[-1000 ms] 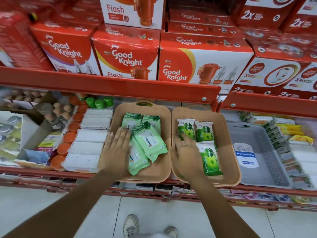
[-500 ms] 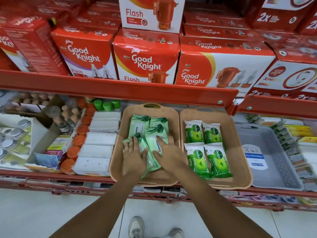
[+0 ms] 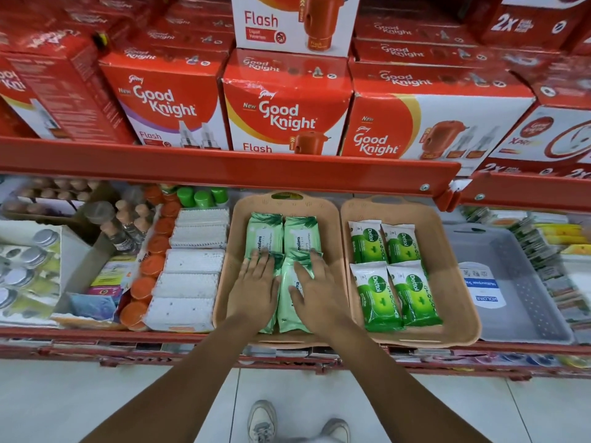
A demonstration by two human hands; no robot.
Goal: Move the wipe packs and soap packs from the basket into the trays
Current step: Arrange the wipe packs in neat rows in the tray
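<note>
Two tan trays sit side by side on the lower shelf. The left tray (image 3: 332, 238) holds several pale green wipe packs (image 3: 265, 235) in two rows. The right tray (image 3: 447, 270) holds several green and white soap packs (image 3: 371, 241), also in two rows. My left hand (image 3: 254, 290) lies flat, fingers spread, on the near left wipe pack. My right hand (image 3: 315, 292) lies flat on the near right wipe pack (image 3: 289, 308). Neither hand grips anything. The grey basket (image 3: 511, 302) to the right of the trays shows only a label inside.
A red shelf edge (image 3: 224, 167) overhangs the trays, with red boxes (image 3: 284, 110) stacked above it. White packs (image 3: 192, 282), orange-capped items (image 3: 150, 266) and bottles crowd the shelf left of the trays. Small packets (image 3: 543, 260) fill the far right. My shoes (image 3: 262, 423) stand on pale floor tiles.
My right hand moved from the soap tray to the wipe tray. Both hands shifted the tilted front wipe packs straight and now lie flat on them. The camera moved closer.
</note>
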